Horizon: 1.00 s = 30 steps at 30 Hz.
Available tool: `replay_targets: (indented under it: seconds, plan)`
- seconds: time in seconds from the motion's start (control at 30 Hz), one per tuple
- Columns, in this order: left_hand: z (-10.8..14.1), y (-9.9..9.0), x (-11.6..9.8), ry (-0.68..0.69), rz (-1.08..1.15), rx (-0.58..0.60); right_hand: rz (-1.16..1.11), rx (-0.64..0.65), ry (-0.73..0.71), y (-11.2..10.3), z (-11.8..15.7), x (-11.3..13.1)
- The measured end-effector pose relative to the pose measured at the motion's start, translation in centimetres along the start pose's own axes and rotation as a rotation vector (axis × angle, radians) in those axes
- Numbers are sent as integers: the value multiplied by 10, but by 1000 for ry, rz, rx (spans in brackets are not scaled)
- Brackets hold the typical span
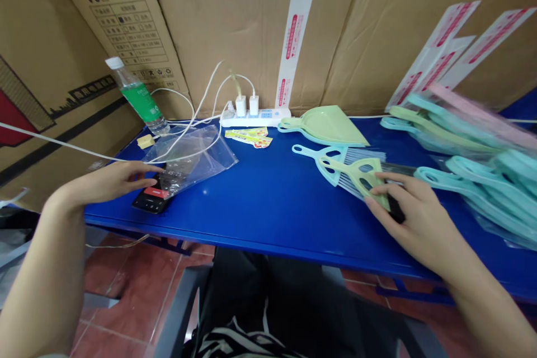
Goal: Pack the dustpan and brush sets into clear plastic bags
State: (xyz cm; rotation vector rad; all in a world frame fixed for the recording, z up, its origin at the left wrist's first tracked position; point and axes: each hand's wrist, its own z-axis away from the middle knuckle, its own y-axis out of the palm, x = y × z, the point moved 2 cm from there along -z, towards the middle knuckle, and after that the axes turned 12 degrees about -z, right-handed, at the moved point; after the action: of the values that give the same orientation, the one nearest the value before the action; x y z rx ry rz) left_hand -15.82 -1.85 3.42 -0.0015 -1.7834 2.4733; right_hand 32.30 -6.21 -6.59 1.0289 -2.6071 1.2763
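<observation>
The blue worktop [260,201] stands against a wall lined with flattened cardboard [235,28]. The right hand [415,218] is at the front right of the worktop, its fingers laid across a pale green brush [361,179]. The brush overlaps a teal brush [316,159], and a dark object lies under the fingers. The hand is in contact, but whether it is grasping or merely resting cannot be determined.

The left hand [107,182] is relaxed and open, holding nothing, with its fingertips just above a black phone [151,201]. The phone lies near the front left edge, partly under a clear plastic bag [193,165].

A green dustpan [327,126] lies near the back edge, behind the two brushes. Bagged teal utensils [482,179] are massed at the right end, apparently placed within easy reach of the right hand. A power strip [255,117] sits along the back edge, probably to keep its white chargers [241,106] and their cables behind the front of the worktop. A water bottle [136,98] stands at the back left corner, likewise seemingly set out of the way of the hands.
</observation>
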Motion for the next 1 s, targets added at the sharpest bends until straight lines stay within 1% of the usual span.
replay_targets:
  seconds: [0.07, 0.1, 0.3, 0.37, 0.53, 0.67, 0.8, 0.9, 1.0]
  plan:
    - [3, 4, -1, 60, -20, -3, 1, 10, 8, 0, 0, -1]
    - [4, 5, -1, 60, -43, 9, 3, 17, 12, 0, -1, -2]
    - [8, 7, -11, -2, -151, -5, 16, 40, 15, 0, -1, -3]
    - [9, 5, -15, -9, -163, 4, 18, 41, 7, 0, -1, -3]
    - [11, 1, -23, -21, -146, -21, 24, 28, -19, 0, 0, -2]
    - [17, 3, -27, -58, -174, -15, 30, 33, -35, -1, -1, -2]
    - [24, 10, -23, -89, -215, -16, 43, 25, -68, -1, -1, -2]
    - [26, 16, -16, -39, -197, -37, 63, 16, -87, 0, -2, -2]
    - [27, 20, -9, 46, -186, -82, 87, 22, -84, 0, -3, -1]
